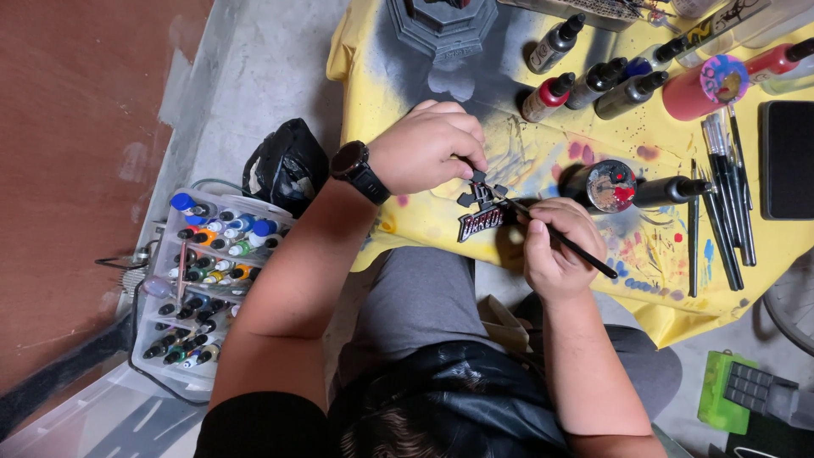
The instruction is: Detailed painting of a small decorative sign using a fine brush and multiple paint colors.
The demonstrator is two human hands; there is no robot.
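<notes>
My left hand (428,148), with a black watch on its wrist, pinches the top of a small dark model piece (482,212) that has red raised lettering. It hovers just over the near edge of the yellow paint-stained cloth (381,76). My right hand (555,242) holds a thin black paintbrush (577,250) like a pen. The brush tip touches the model piece near its middle. Both hands are close together above my lap.
Paint bottles (593,80) and a row of brushes (721,195) lie on the cloth to the right. A round lid (610,185) carries mixed paint. A clear rack of small paint bottles (208,271) stands on the floor at left, beside a black bag (284,165).
</notes>
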